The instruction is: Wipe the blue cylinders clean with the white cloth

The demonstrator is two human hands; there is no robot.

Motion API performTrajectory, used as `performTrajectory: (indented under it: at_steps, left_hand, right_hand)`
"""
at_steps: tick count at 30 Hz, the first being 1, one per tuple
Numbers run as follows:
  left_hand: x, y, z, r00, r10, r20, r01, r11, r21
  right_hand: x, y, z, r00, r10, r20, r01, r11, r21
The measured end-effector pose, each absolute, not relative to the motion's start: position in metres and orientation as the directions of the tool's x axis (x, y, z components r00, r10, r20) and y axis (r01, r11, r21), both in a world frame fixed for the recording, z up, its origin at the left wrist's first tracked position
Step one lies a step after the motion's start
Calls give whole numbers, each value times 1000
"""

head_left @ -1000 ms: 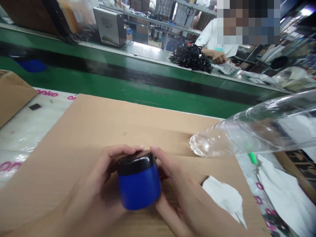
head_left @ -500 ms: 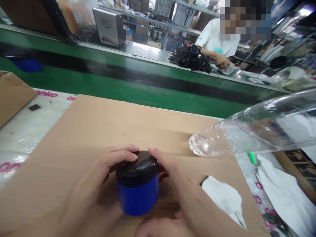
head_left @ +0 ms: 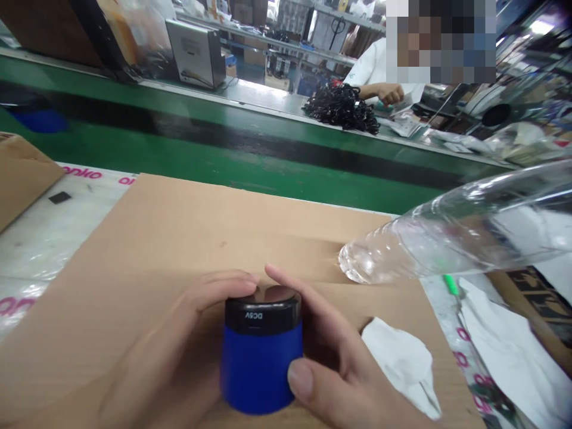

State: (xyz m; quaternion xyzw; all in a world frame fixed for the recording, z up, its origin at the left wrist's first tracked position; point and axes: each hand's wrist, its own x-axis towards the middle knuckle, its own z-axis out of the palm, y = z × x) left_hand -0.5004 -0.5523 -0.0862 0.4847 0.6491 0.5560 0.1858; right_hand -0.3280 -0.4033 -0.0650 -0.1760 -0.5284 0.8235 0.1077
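Blue canister (head_left: 259,369), between fingers (head_left: 235,285), right thumb (head_left: 306,381) touching

Cardboard sheet (head_left: 179,226) (brown) carries a white cloth (head_left: 402,351).

Glossy black plastic top (head_left: 268,325), matt blue container (head_left: 259,369), smooth cardboard sheet (head_left: 192,214).

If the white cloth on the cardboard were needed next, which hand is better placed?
Probably the right hand: it is nearer the white cloth, while the left hand is beyond the blue container.
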Motion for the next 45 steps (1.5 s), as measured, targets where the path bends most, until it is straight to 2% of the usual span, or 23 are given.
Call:
performTrajectory:
  at_steps: [3, 6, 10, 12, 15, 17, 20, 22, 26, 28, 31, 33, 35, 37, 38, 40, 42, 43, 45]
  left_hand:
    - [-505, -550, -83, -442, 840, 314, 411, -121, 903]
    - [-510, -548, -76, -450, 832, 326, 482, -81, 872]
    - [-509, -545, -73, -421, 817, 395, 545, -121, 830]
    - [-505, -543, -74, -475, 786, 395, 496, -132, 858]
    - [-501, -537, -72, -493, 820, 289, 425, -62, 903]
    - [-501, -532, -68, -481, 849, 219, 391, -16, 920]
    - [-503, -527, -64, -462, 865, 197, 360, -19, 933]
    - [-504, -529, -65, -449, 873, 193, 348, -28, 937]
    - [-509, -541, -75, -399, 892, 213, 380, -51, 924]
    - [-512, -545, -79, -345, 902, 260, 417, -101, 903]
    - [-516, -545, -82, -283, 918, 277, 390, -154, 908]
    - [-517, -543, -82, -276, 924, 265, 339, -164, 926]
    - [-518, -542, -82, -277, 925, 262, 306, -173, 936]
    - [-518, -542, -83, -300, 922, 246, 298, -154, 942]
    - [-518, -542, -84, -325, 918, 228, 301, -128, 945]
    - [-517, -543, -84, -397, 898, 188, 308, -62, 949]
    - [-516, -544, -87, -471, 872, 133, 274, 1, 962]
    - [-515, -545, -89, -502, 858, 107, 235, 17, 972]
    - [-512, -547, -99, -509, 860, 22, 22, -13, 1000]
  right_hand:
    - [-331, -408, -53, -889, 405, -214, 5, -457, -889]
    - [-335, -407, -44, -878, 427, -219, 79, -321, -944]
    - [-338, -401, -47, -886, 389, -252, 166, -243, -956]
    - [-338, -400, -50, -883, 378, -280, 170, -298, -939]
    - [-337, -401, -52, -872, 380, -308, 125, -435, -892]
    - [-336, -401, -51, -879, 377, -291, 101, -449, -888]
    - [-334, -399, -50, -901, 330, -283, 119, -439, -891]
    - [-333, -398, -50, -903, 323, -281, 142, -393, -909]
    - [-335, -397, -44, -868, 361, -341, 295, -177, -939]
    - [-337, -395, -38, -854, 311, -418, 372, -199, -907]
    - [-337, -388, -29, -871, 129, -474, 415, -326, -850]
    - [-336, -385, -28, -891, 94, -444, 408, -262, -875]
    - [-333, -382, -30, -918, 187, -350, 347, -49, -937]
    - [-331, -380, -33, -936, 334, -114, 205, 252, -946]
    - [-329, -377, -35, -920, 387, 57, 124, 426, -896]
    - [-322, -368, -36, -799, 396, 452, -15, 739, -674]
    - [-309, -356, -32, -603, 295, 741, -33, 919, -393]
    - [-301, -350, -29, -539, 252, 803, -3, 953, -301]
    - [-286, -344, -21, -509, 264, 819, 64, 961, -270]
